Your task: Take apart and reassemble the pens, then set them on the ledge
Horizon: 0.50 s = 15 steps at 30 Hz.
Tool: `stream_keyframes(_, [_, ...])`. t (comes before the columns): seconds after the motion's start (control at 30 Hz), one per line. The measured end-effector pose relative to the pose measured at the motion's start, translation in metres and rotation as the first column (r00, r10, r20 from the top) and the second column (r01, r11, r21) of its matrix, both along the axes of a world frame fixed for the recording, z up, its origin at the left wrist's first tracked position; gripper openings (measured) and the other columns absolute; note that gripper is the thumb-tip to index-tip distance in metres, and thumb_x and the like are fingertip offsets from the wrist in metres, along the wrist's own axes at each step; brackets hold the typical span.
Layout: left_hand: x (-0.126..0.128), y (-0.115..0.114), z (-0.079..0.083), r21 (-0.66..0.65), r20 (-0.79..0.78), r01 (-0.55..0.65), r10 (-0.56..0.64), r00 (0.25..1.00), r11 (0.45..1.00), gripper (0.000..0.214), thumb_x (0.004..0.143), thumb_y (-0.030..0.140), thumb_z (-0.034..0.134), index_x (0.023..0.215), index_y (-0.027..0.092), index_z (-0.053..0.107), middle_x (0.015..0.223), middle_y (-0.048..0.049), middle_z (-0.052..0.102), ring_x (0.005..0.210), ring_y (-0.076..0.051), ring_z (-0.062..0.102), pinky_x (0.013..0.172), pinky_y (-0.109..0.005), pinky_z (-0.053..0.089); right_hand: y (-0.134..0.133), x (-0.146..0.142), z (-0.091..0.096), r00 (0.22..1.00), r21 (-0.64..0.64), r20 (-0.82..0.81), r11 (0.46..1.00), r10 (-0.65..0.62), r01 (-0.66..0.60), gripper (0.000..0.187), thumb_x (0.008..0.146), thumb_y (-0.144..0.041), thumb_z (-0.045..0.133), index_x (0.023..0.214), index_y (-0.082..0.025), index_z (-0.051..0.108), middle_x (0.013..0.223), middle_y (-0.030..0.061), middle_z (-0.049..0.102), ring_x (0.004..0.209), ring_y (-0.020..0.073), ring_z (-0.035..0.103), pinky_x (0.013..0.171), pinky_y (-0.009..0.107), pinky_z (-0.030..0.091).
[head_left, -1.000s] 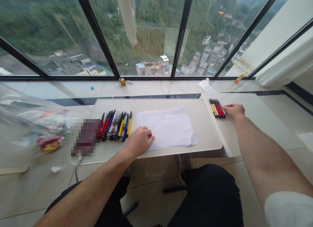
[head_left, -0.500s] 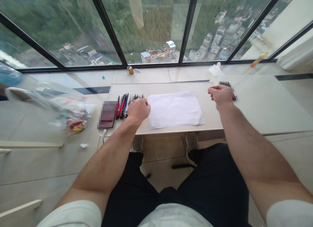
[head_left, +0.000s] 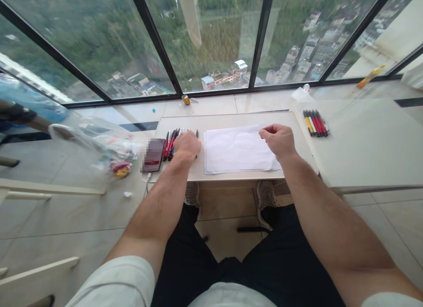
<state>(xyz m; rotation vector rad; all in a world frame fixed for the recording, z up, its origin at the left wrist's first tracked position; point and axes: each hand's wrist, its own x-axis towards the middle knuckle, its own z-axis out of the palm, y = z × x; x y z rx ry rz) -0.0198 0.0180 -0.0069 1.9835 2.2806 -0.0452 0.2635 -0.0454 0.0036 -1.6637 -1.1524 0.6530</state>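
My left hand [head_left: 187, 144] is closed over a row of pens [head_left: 169, 144] at the left of the low white table [head_left: 238, 118]. Its fingertips point down and are hidden, so what they grip does not show. Red, black and white pens stick out on both sides of it. Above the right part of a stack of white paper [head_left: 236, 150] is my right hand [head_left: 279, 140]. Its fingers are curled in towards the thumb, with nothing visible in them. Farther right, a second group of pens [head_left: 316, 123], yellow, white and red with black ends, lies side by side.
A phone [head_left: 154, 155] with a white cable lies left of the pens. On the floor at left stands a clear plastic bag [head_left: 114, 152] of wrappers. A small can [head_left: 186, 99] and a crumpled white bag [head_left: 301, 94] sit by the window. A white board [head_left: 366, 144] extends right.
My right hand has moved left from the right-hand pens to above the paper, uncovering those pens. My left hand remains over the left pens, now reaching down among them. The view has shifted slightly.
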Motion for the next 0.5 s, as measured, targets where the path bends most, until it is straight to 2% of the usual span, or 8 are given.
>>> stream_keyframes(0.23, [0.005, 0.001, 0.004, -0.004, -0.015, -0.016, 0.016, 1.000, 1.000, 0.032, 0.069, 0.031, 0.061, 0.092, 0.012, 0.073, 0.101, -0.0211, 0.071, 0.095, -0.034, 0.065, 0.071, -0.037, 0.047, 0.002, 0.001, -0.002, 1.000, -0.026, 0.007, 1.000, 0.012, -0.012, 0.015, 0.069, -0.032, 0.070, 0.068, -0.017, 0.070, 0.062, 0.0009, 0.065, 0.059, 0.0139, 0.057, 0.056, 0.025, 0.042])
stream_keyframes(0.3, [0.005, 0.000, 0.008, 0.042, 0.045, -0.034, 0.032, 0.998, 0.999, 0.028, 0.067, 0.032, 0.063, 0.084, 0.013, 0.073, 0.094, -0.0193, 0.072, 0.090, -0.032, 0.065, 0.068, -0.035, 0.046, -0.001, -0.003, -0.003, 0.999, -0.022, -0.001, 0.999, 0.035, -0.035, 0.016, 0.069, -0.033, 0.069, 0.069, -0.017, 0.070, 0.062, 0.0008, 0.066, 0.059, 0.0142, 0.058, 0.057, 0.025, 0.043])
stream_keyframes(0.37, [0.007, -0.001, 0.011, 0.096, 0.211, -0.066, 0.045, 0.976, 0.993, 0.023, 0.065, 0.034, 0.064, 0.072, 0.014, 0.071, 0.080, -0.0151, 0.071, 0.077, -0.027, 0.064, 0.063, -0.032, 0.043, -0.005, -0.009, -0.003, 0.997, -0.016, -0.018, 0.997, 0.081, -0.081, 0.017, 0.070, -0.033, 0.068, 0.070, -0.016, 0.071, 0.064, 0.0012, 0.067, 0.061, 0.0148, 0.059, 0.058, 0.026, 0.043])
stream_keyframes(0.4, [0.010, -0.002, 0.011, 0.100, 0.342, -0.086, 0.047, 0.939, 0.991, 0.021, 0.064, 0.034, 0.064, 0.068, 0.014, 0.069, 0.071, -0.0120, 0.069, 0.069, -0.023, 0.061, 0.059, -0.031, 0.040, -0.007, -0.013, -0.003, 0.993, -0.015, -0.030, 0.993, 0.112, -0.113, 0.017, 0.071, -0.033, 0.067, 0.071, -0.016, 0.071, 0.065, 0.0016, 0.068, 0.062, 0.0150, 0.059, 0.058, 0.026, 0.044])
stream_keyframes(0.43, [0.014, -0.004, 0.011, 0.082, 0.493, -0.114, 0.059, 0.868, 0.990, 0.019, 0.063, 0.033, 0.065, 0.064, 0.015, 0.067, 0.065, -0.0089, 0.066, 0.061, -0.019, 0.057, 0.055, -0.029, 0.038, -0.010, -0.018, -0.003, 0.988, -0.020, -0.041, 0.988, 0.151, -0.152, 0.017, 0.071, -0.033, 0.067, 0.071, -0.016, 0.071, 0.066, 0.0018, 0.068, 0.063, 0.0151, 0.060, 0.059, 0.026, 0.044])
stream_keyframes(0.5, [0.025, -0.009, 0.009, -0.012, 0.762, -0.148, 0.105, 0.639, 0.989, 0.017, 0.061, 0.033, 0.066, 0.061, 0.015, 0.064, 0.058, -0.0041, 0.062, 0.049, -0.012, 0.045, 0.047, -0.026, 0.030, -0.015, -0.026, -0.003, 0.973, -0.040, -0.045, 0.972, 0.228, -0.230, 0.017, 0.071, -0.032, 0.066, 0.071, -0.016, 0.070, 0.068, 0.0017, 0.069, 0.064, 0.0147, 0.060, 0.061, 0.026, 0.044])
